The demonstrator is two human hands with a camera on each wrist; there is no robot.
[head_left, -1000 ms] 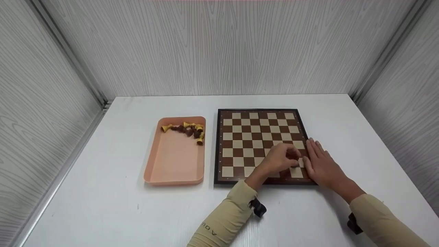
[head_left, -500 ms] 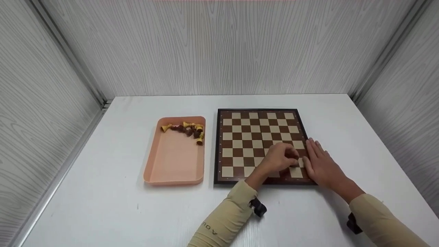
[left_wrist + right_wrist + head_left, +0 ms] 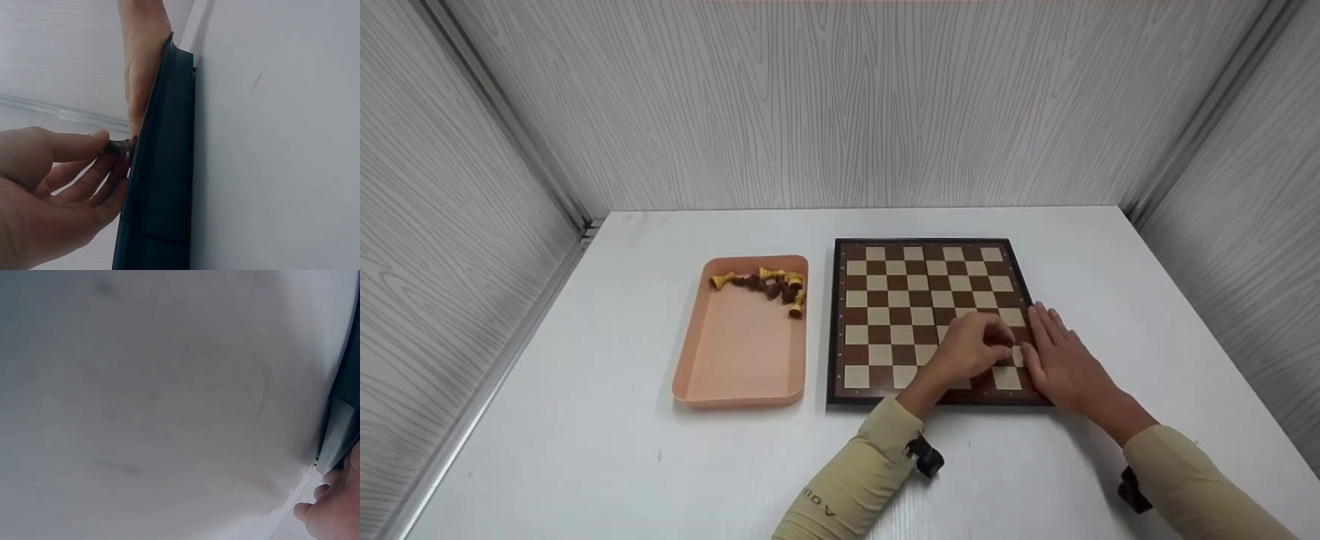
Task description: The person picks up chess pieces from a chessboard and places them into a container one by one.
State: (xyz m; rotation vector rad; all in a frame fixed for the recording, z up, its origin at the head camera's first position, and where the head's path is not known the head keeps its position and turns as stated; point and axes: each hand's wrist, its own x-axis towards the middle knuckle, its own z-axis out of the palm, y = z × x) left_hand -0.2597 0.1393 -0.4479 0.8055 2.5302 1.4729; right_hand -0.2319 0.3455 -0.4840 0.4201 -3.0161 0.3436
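Note:
My left hand (image 3: 971, 349) is over the near right part of the checkered chessboard (image 3: 877, 315). In the left wrist view its thumb and fingers pinch a dark chess piece (image 3: 121, 147). The piece's flared round base is at the board's surface, and its top is hidden by the fingers. My right hand (image 3: 1069, 367) lies flat along the board's right edge, fingers extended together and pointing away from me. Only part of that hand shows at the lower right corner of the right wrist view, beside the board's dark side.
A shallow pink tray (image 3: 739, 401) stands left of the board on the white table (image 3: 570, 435). Several yellow chess pieces (image 3: 721, 280) and dark red ones (image 3: 772, 290) lie in its far right part. Pale wood-grain panels (image 3: 840, 105) enclose the table's back and sides.

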